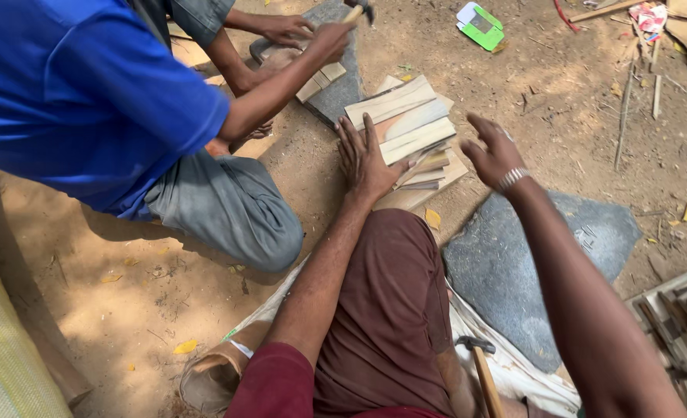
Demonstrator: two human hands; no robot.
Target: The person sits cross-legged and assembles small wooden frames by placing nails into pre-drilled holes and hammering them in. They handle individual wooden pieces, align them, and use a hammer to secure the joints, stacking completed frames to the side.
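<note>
My left hand [367, 159] rests at nine o'clock of the wood-strip stack [409, 128]; my right hand [494, 155] hovers, perhaps, at three o'clock.

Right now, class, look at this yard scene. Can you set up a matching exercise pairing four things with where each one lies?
Things:
1. left hand
2. hammer
3. green and white packet
4. flat grey stone

Places:
A. on the dirt at the top
B. on the stack of wooden slats
C. under the right forearm
D. on white cloth by the maroon-clad leg

Pairs: 1-B, 2-D, 3-A, 4-C
</note>
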